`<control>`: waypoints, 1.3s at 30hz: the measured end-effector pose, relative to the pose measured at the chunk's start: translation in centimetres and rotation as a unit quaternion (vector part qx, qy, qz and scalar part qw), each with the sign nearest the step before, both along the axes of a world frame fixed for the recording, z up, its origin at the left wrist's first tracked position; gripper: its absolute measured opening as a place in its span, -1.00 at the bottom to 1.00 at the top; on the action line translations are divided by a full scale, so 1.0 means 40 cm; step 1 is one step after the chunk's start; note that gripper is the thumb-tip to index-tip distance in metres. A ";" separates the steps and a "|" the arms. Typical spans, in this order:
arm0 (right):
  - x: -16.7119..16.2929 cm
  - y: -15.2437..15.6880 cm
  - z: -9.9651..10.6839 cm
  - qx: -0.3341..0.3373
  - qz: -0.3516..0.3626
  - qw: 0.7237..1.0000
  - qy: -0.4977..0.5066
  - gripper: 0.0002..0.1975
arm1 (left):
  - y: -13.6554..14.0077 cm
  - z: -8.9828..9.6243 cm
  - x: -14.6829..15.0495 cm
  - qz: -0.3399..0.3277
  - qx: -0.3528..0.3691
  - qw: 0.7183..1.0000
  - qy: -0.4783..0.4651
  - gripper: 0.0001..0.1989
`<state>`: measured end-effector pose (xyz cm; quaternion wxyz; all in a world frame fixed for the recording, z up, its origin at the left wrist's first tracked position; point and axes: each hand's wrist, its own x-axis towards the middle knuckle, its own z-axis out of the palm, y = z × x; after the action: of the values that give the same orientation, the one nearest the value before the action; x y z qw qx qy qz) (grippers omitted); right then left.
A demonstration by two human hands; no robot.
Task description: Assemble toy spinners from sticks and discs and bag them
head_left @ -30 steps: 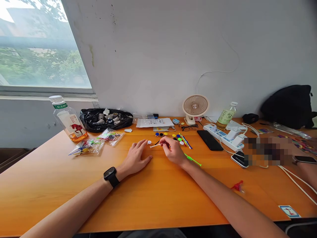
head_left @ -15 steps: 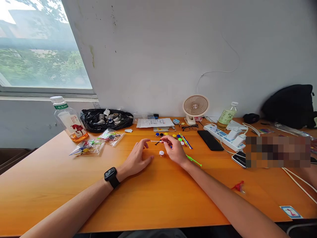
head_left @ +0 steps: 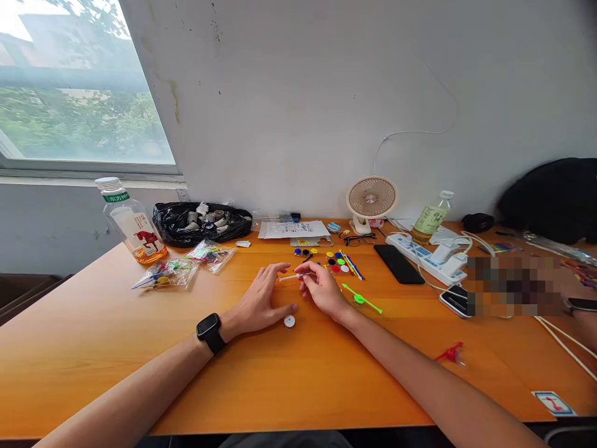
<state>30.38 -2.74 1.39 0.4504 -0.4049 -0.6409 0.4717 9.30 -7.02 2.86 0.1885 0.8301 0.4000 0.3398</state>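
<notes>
Between thumb and fingers, my right hand [head_left: 323, 294] pinches a thin white plastic stick [head_left: 290, 277] that points left. My left hand [head_left: 261, 295], a black watch on its wrist, has its fingers apart and holds nothing. Its fingertips are near the free end of the stick; whether they touch it I cannot tell. Close to my left thumb lies a small white round disc [head_left: 290, 322] on the table. To the right of my right hand rests a green arrow-shaped stick with a disc [head_left: 359, 299]. Beyond my hands are several coloured discs [head_left: 333, 262] and a bundle of coloured sticks [head_left: 351, 265].
Two plastic bags of parts [head_left: 166, 274] lie left, beside a tall bottle [head_left: 140, 230] and a black bag [head_left: 186, 233]. Along the right are a phone [head_left: 398, 264], a power strip [head_left: 426, 258] and cables. A fan [head_left: 372, 199] stands behind. A red piece [head_left: 451, 353] lies front right.
The white disc now lies nearer me and further left, by my left thumb. My right hand has shifted slightly lower with the white stick, and the green piece shows more fully.
</notes>
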 end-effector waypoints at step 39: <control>0.097 -0.001 0.096 -0.188 0.302 0.921 -0.160 -0.67 | -0.011 0.001 0.053 -0.068 -0.070 0.995 -0.007 -0.81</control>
<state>34.26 -2.80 5.24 0.0939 -0.3394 -0.6958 0.6260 11.42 -7.47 2.91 0.2716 0.8378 0.3639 0.3030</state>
